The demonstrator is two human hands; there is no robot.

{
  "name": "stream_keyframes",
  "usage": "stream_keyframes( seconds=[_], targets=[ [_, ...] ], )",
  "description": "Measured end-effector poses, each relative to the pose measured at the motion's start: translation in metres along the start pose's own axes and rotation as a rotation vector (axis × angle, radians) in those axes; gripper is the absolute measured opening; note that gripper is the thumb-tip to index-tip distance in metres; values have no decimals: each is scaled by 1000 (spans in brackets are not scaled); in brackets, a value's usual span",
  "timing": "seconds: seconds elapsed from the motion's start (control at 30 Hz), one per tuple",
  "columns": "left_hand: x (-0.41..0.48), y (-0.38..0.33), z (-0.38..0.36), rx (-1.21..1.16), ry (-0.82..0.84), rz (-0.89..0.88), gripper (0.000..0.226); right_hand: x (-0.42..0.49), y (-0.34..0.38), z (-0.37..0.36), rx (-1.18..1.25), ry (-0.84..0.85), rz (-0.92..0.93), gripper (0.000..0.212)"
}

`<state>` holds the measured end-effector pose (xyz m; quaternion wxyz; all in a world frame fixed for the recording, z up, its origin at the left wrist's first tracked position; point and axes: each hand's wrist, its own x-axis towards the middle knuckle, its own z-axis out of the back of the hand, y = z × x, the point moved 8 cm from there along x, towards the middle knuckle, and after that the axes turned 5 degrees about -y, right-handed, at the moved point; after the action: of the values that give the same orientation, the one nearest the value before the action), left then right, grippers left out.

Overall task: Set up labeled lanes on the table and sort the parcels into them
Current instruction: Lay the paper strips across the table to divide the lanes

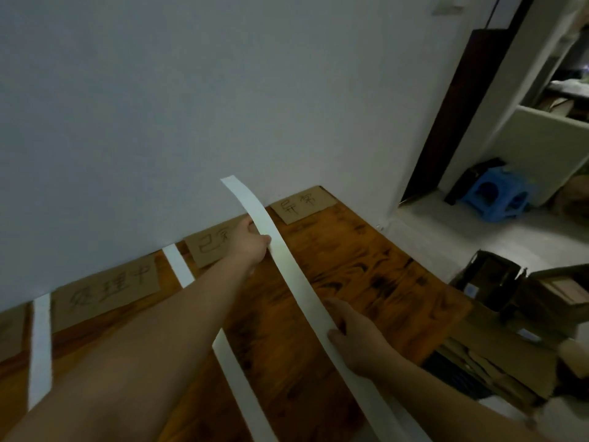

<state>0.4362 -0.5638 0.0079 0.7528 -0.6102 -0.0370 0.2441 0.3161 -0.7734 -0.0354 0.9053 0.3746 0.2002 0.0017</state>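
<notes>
— Wood, reddish-brown with dark grain: the table top (366, 256) sits flush against a plain white wall (191, 90). Where is the long white paper strip (288, 269)?

— Stretched across the table towards the wall, with its far end curling up off the wood. The left hand (253, 240) pinches it near that far end. The right hand (357, 336) grips its edge closer in, thumb and fingers curled round it.

— Other strips?

— Two lie flat: a far-left white strip (39, 346) and a middle white strip (180, 266), partly hidden under the left forearm.

— Labels?

— Three brown cardboard cards with handwritten characters lie along the wall: left card (108, 291), middle card (207, 247), right card (302, 204). The held strip runs between the middle and right ones.

— Parcels?

— Open brown cardboard boxes (478, 330) stand just off the table's right side. A blue plastic stool (497, 196) sits further back on the floor.
</notes>
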Motion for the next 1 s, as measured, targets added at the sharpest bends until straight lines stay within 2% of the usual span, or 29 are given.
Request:
stream_keyframes(
  seconds=[0.2,0.37,0.47,0.53,0.6,0.67,0.73,0.87,1.0],
  targets=[
    [56,13,-50,242,-55,-69,58,67,-33,7,-49,31,-48,47],
    [97,50,-102,368,-26,21,53,118,-62,9,-88,135,5,43],
    [110,71,-125,646,-20,-4,64,148,-79,11,-175,207,70,43],
    [110,88,-144,944,117,-84,63,160,-88,10,-286,260,150,43],
    [108,109,-155,1124,231,-131,58,166,-97,10,-483,342,222,45],
    [111,119,-158,1166,247,-127,59,170,-102,8,-668,403,340,49],
    [118,118,-158,1171,223,-130,60,176,-103,8,-754,426,419,54],
    [134,112,-154,1137,182,-66,59,195,-100,14,-797,385,466,58],
    [127,96,-130,1082,90,15,67,195,-86,18,-776,376,507,52]
  ],
)
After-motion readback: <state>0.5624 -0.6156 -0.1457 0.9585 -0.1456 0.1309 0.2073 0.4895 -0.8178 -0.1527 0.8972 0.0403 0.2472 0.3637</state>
